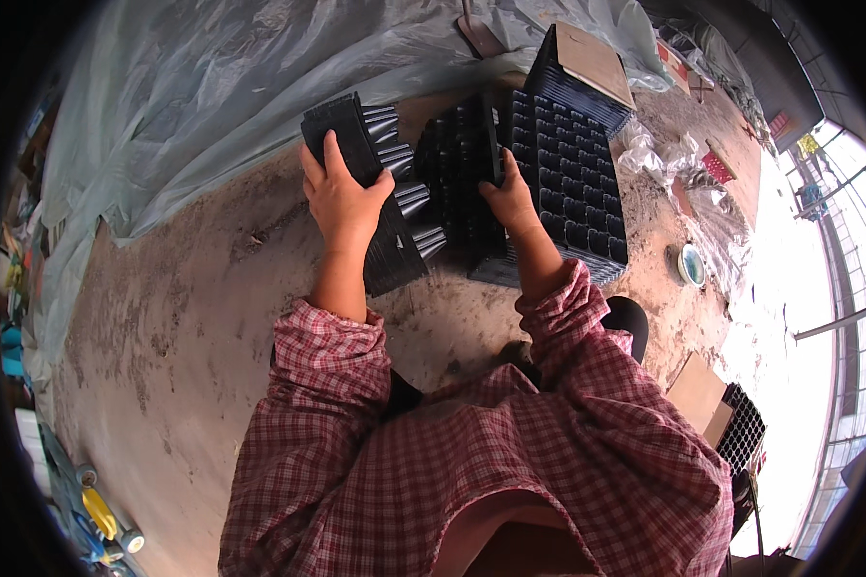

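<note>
Two forearms in red plaid sleeves reach fwd from the lower edge. Left hand (342, 197) lies palm-down, fingers spread over a tilted black seedling tray (375, 183), thin ribbed plastic w/ tapered cells showing just right of the grip; hand is wrapped on its edge, closed on it. Right hand (510, 197) curls round the upright edge of a tray stack (467, 192), fingers closed on it. Just right of that grip a flat gridded cell tray (573, 183) rests on the dusty concrete floor (183, 317). Clear plastic sheet (192, 96) beyond left grip.
</note>
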Available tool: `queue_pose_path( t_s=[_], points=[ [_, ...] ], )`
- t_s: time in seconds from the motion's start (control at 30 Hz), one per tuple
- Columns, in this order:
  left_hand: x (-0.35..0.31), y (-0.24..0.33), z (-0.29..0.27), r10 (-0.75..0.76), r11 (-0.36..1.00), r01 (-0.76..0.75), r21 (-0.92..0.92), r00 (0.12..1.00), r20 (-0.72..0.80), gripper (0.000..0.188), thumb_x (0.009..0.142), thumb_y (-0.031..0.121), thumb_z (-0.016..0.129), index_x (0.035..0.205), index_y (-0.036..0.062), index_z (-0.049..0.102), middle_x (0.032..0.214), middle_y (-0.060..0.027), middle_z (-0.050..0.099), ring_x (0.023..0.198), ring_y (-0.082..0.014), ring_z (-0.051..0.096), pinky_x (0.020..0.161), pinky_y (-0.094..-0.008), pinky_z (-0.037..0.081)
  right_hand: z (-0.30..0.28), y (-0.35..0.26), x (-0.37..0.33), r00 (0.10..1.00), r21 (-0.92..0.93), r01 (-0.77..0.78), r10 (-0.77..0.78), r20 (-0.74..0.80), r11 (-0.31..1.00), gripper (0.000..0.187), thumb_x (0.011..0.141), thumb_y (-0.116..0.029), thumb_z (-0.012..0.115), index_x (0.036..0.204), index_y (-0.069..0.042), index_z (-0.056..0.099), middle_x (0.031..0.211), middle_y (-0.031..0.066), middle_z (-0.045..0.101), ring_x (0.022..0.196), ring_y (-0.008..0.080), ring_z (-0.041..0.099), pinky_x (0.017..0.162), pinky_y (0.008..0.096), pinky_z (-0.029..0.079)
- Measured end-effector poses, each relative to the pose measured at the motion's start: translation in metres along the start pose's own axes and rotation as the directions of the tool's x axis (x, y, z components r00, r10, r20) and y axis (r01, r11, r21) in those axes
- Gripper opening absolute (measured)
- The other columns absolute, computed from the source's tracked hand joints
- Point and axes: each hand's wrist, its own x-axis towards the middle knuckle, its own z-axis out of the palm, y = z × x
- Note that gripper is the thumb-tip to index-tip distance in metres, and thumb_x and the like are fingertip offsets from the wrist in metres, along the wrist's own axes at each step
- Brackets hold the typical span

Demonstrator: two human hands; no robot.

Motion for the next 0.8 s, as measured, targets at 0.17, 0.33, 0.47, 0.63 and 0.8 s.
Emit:
queue_pose_path(
  t_s=[0.17, 0.33, 0.47, 0.63, 0.8],
  points=[
    [0.003, -0.007, 0.001, 0.001, 1.0, -0.001, 0.007, 1.0, -0.022, 0.081, 0.067, 0.033, 0.07, 0.135, 0.0132, 0.03, 0.14, -0.0213, 0.02, 0.124, -0.0413, 0.03, 0.1, -0.0458, 0.03, -0.027, -0.001, -0.004, 0.948, 0.273, 0.137, -0.046, -0.315, 0.952, 0.074, 0.069, -0.001, 0.053, 0.137, -0.004, 0.024, 0.1, 0.0118, 0.055, 0.075, 0.0155, 0.055, 0.071, 0.0253, 0.046],
    [0.002, -0.001, -0.001, -0.014, 1.0, 0.014, -0.016, 1.0, -0.02, 0.08, 0.067, 0.033, 0.069, 0.134, 0.0126, 0.031, 0.14, -0.0231, 0.021, 0.125, -0.0412, 0.029, 0.101, -0.0446, 0.029, -0.075, 0.045, -0.002, 0.791, 0.665, 0.24, 0.255, -0.557, 0.707, 0.06, 0.071, -0.004, 0.05, 0.129, -0.002, 0.034, 0.103, 0.0098, 0.053, 0.087, 0.0173, 0.053, 0.079, 0.0275, 0.043],
    [0.003, -0.005, 0.002, 0.01, 1.0, -0.01, -0.011, 0.999, -0.033, 0.081, 0.066, 0.033, 0.07, 0.135, 0.0162, 0.03, 0.141, -0.0211, 0.019, 0.124, -0.0425, 0.03, 0.1, -0.0462, 0.031, -0.093, 0.095, 0.0, 0.726, 0.813, 0.311, 0.43, -0.537, 0.492, 0.051, 0.071, 0.0, 0.044, 0.122, -0.005, 0.042, 0.11, 0.0103, 0.053, 0.094, 0.0232, 0.056, 0.079, 0.0357, 0.05],
    [0.002, -0.001, -0.002, 0.013, 1.0, -0.013, -0.018, 1.0, 0.008, 0.081, 0.067, 0.033, 0.069, 0.135, 0.0129, 0.03, 0.14, -0.0234, 0.02, 0.125, -0.0417, 0.028, 0.101, -0.0457, 0.028, -0.085, 0.131, 0.002, 0.581, 0.888, 0.239, 0.675, -0.456, 0.394, 0.05, 0.074, -0.004, 0.048, 0.123, -0.007, 0.041, 0.114, 0.0124, 0.051, 0.094, 0.028, 0.057, 0.072, 0.0437, 0.053],
    [0.002, -0.003, -0.001, 0.023, 1.0, -0.023, 0.009, 1.0, 0.008, 0.081, 0.067, 0.033, 0.069, 0.135, 0.0129, 0.03, 0.14, -0.0228, 0.02, 0.125, -0.0416, 0.029, 0.1, -0.0465, 0.028, -0.065, 0.145, -0.016, 0.541, 0.934, 0.029, 0.78, -0.314, 0.356, 0.037, 0.075, -0.012, 0.055, 0.111, -0.006, 0.048, 0.107, 0.0091, 0.052, 0.094, 0.0238, 0.054, 0.074, 0.0411, 0.049]
  ],
)
